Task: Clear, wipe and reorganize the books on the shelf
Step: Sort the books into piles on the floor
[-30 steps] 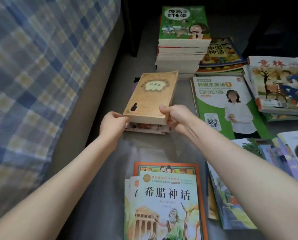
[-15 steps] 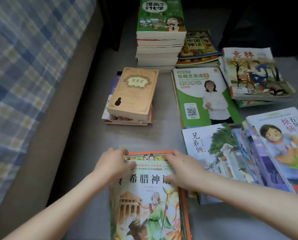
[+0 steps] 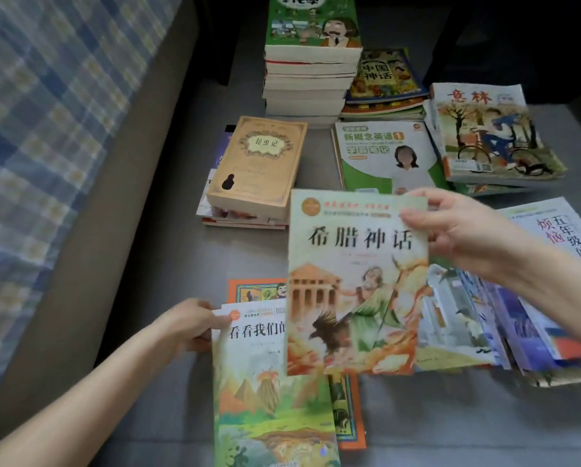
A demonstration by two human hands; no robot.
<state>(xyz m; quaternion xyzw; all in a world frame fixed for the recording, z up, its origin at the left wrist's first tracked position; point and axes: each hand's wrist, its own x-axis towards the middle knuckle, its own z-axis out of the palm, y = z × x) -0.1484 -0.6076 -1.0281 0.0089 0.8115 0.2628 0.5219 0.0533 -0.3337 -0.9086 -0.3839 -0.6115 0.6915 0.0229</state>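
Observation:
My right hand [image 3: 464,230] pinches the top right corner of a Greek-myths book [image 3: 356,281] with a temple and a robed figure on its cover, held lifted above the grey floor. My left hand [image 3: 191,323] grips the top left corner of a volcano-cover book [image 3: 268,392], which lies on an orange-bordered book [image 3: 348,416]. A tan book [image 3: 258,166] rests on a small pile at the centre left.
A tall book stack [image 3: 311,79] with a green cover stands at the back. A green-and-white workbook [image 3: 383,153], a magazine pile [image 3: 491,133] and fanned books [image 3: 518,315] fill the right. A plaid-covered bed [image 3: 46,129] borders the left.
After setting the tan book on the small pile, both hands came down to the near pile. My right hand has lifted the Greek-myths book off it, uncovering the volcano-cover book.

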